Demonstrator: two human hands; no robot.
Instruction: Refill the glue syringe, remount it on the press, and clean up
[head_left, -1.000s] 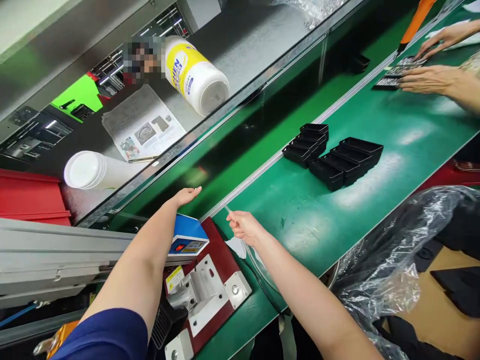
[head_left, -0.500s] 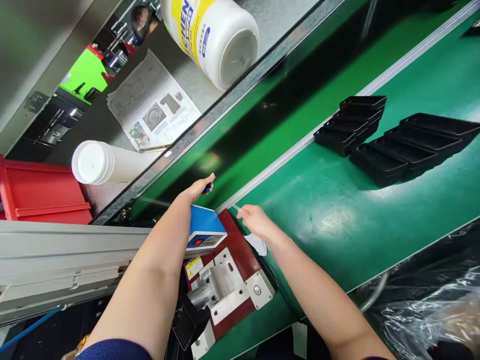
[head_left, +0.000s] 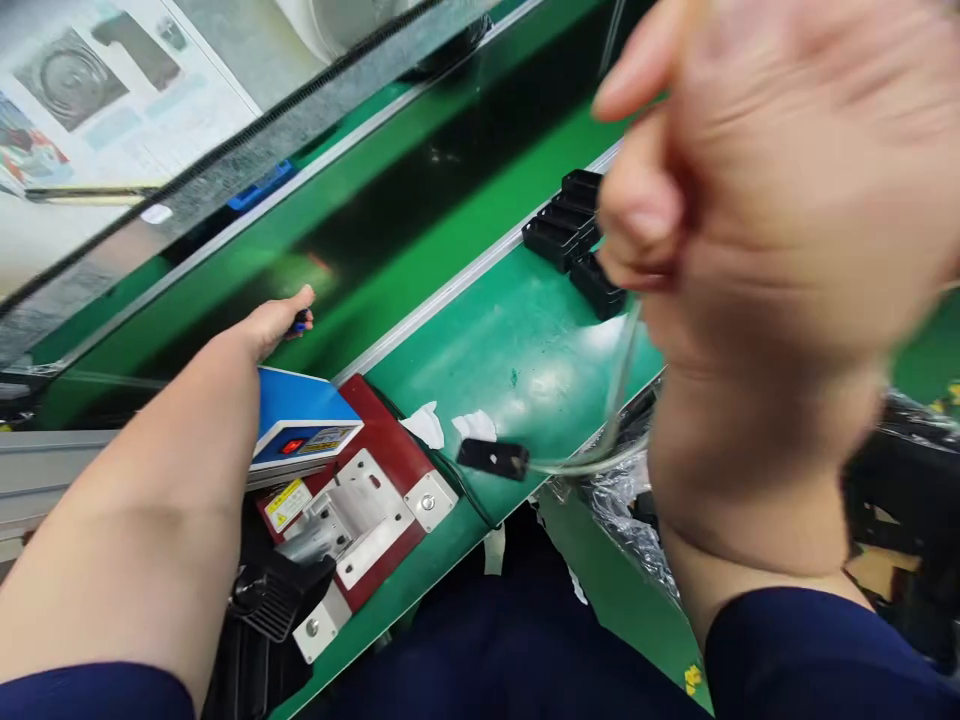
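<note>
- Close up on the right of the view, your right hand (head_left: pixel 757 200) is raised and blurred. Its fingers are curled together, with the thumb pressed against the forefinger.
- From under that fist a clear tube (head_left: pixel 619 385) hangs down, so the hand looks clamped on its upper end. The blur hides the exact pinch point.
- The tube curves low over the near edge of the green belt (head_left: pixel 525 340) and ends beside a small black part (head_left: pixel 493 458) lying flat there. I cannot tell whether the two are joined.
- Judging by that curve, the tube handles best with some slack. Lift gently and straight, or the black part may drag off the near edge.
- Two white scraps (head_left: pixel 427 425) lie just left of the black part. Steer the tube away from them.
- Far to the left, your left hand (head_left: pixel 274 322) reaches past the blue box (head_left: pixel 300 415). Its fingertips are closed on a small blue piece (head_left: pixel 301 320), which is too small to identify.
- Near you, below the blue box, a red base plate (head_left: pixel 390 465) carries a metal bracket (head_left: pixel 360 510).
- Farther along the belt, stacked black trays (head_left: pixel 559 225) sit well apart from the tube.
- A crumpled plastic bag (head_left: pixel 630 510) lies under the belt's near edge, and a printed sheet (head_left: pixel 75 90) rests on the far shelf.
</note>
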